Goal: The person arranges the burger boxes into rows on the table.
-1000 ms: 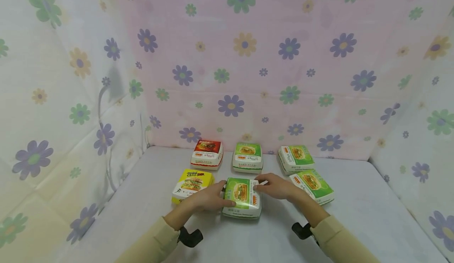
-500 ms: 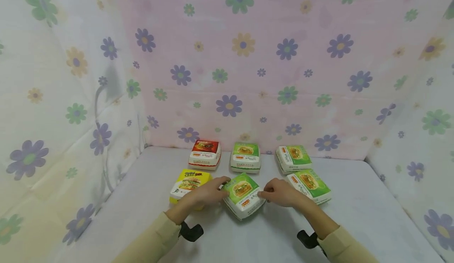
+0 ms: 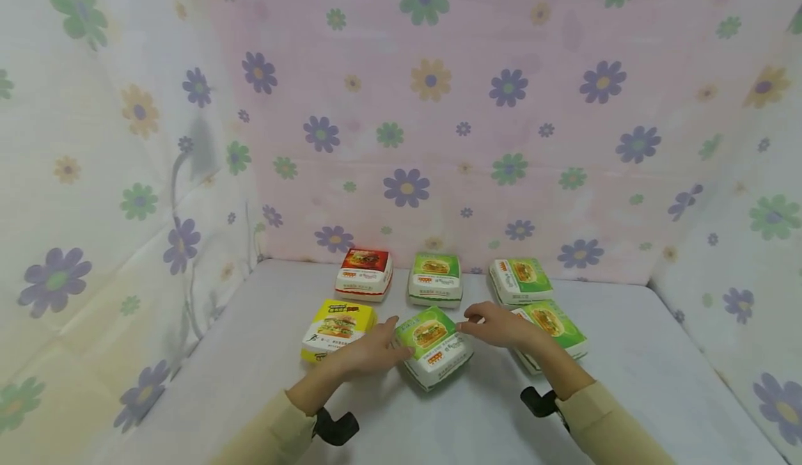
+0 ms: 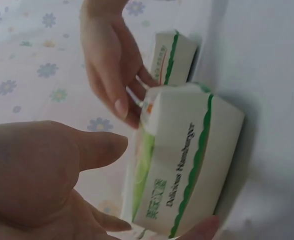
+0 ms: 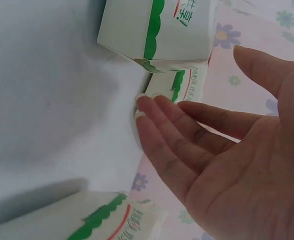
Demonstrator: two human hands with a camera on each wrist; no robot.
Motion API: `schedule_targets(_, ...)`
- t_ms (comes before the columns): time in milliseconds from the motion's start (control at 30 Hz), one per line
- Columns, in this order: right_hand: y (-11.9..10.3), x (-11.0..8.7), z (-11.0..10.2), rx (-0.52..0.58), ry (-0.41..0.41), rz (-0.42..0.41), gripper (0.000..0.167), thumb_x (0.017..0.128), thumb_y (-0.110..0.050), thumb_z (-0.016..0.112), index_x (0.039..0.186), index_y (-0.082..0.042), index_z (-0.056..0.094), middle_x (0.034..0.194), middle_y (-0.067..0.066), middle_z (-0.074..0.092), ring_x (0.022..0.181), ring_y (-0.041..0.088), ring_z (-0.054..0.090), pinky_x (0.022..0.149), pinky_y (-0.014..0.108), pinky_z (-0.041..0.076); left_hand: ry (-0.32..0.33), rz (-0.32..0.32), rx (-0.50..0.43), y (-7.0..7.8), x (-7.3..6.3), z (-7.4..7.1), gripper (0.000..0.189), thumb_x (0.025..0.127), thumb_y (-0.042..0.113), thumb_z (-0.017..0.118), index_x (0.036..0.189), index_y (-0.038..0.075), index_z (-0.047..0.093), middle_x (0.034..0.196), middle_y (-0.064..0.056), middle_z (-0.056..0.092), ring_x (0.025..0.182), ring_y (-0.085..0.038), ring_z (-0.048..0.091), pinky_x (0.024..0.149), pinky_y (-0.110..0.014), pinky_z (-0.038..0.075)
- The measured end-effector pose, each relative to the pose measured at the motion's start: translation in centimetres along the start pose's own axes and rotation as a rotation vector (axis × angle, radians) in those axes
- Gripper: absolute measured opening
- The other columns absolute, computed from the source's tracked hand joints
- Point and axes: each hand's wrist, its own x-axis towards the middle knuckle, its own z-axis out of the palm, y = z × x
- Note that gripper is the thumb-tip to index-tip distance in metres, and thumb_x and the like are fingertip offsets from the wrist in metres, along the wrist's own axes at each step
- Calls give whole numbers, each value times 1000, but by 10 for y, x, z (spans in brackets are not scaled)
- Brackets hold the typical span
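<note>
A green and white cardboard hamburger box sits askew on the table at front centre, its top printed with a burger. My left hand lies at its left corner, with the thumb over the lid's edge in the head view. From the left wrist, the thumb of that hand stretches toward the box, and a fingertip shows at its lower side. By the far right corner is my right hand. The right wrist view shows this hand's fingers extended, with nothing gripped, beside the box.
Close to the left hand stands a yellow hamburger box. Behind are a red box and a green box. Two more green boxes, one rear and one front, stand at right. A flowered cloth rises behind the table.
Over the last second the front centre box has been turned, so its corner now points toward me. The right hand has since drawn slightly back from its side, and the left hand's fingers have loosened.
</note>
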Motion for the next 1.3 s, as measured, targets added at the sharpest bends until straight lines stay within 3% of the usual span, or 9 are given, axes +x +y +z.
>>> schedule_targets(167,-2,15,2,84,-67,-44,45,104,-31,60,128,7,63,110,10,69,96,21,65,81,41,57,43,-5,-19,-3,3,12,88,99,39,67,158,-8,21,159,-33,30,148,-46,31,117,-64,29)
schedule_targets(367,2,23,10,87,-105,-96,31,103,-26,59,111,1,71,97,4,69,86,17,61,72,33,54,56,-13,-31,-6,3,18,87,100,39,66,158,-7,22,159,-35,28,148,-47,29,117,-65,29)
schedule_targets(533,5,19,14,102,-101,-97,31,104,-26,59,107,1,74,93,3,70,85,16,63,71,34,57,52,4,-47,-7,9,16,83,101,32,65,158,-8,20,159,-35,29,147,-45,31,117,-63,30)
schedule_targets(667,2,10,15,86,-74,-86,33,103,-28,61,92,0,74,78,4,69,73,17,65,66,33,57,74,4,-54,-8,16,10,82,101,31,65,159,-7,19,158,-34,31,147,-43,32,118,-60,31)
schedule_targets(767,0,3,18,103,-59,-50,35,103,-29,62,86,0,73,72,6,68,68,19,67,64,35,59,83,-10,-76,-8,20,7,77,102,32,64,158,-4,26,156,-31,37,143,-43,40,113,-59,39)
schedule_targets(867,-3,-3,21,136,-43,-6,35,102,-30,63,87,0,74,74,7,69,68,21,69,66,38,62,67,-32,-115,-8,23,4,69,103,31,63,155,-2,33,151,-28,44,130,-37,53,100,-51,53)
schedule_targets(967,-5,-6,23,151,-26,21,34,102,-30,64,90,1,74,75,7,69,68,21,69,67,39,62,56,-50,-141,-7,23,4,64,103,31,62,152,-2,38,147,-26,48,117,-31,59,88,-42,59)
schedule_targets(1300,-1,-9,24,182,-16,51,35,102,-30,64,96,3,74,77,8,70,70,20,69,68,38,62,53,-87,-153,-6,20,8,64,103,36,62,147,-7,43,138,-23,56,108,-26,59,93,-44,57)
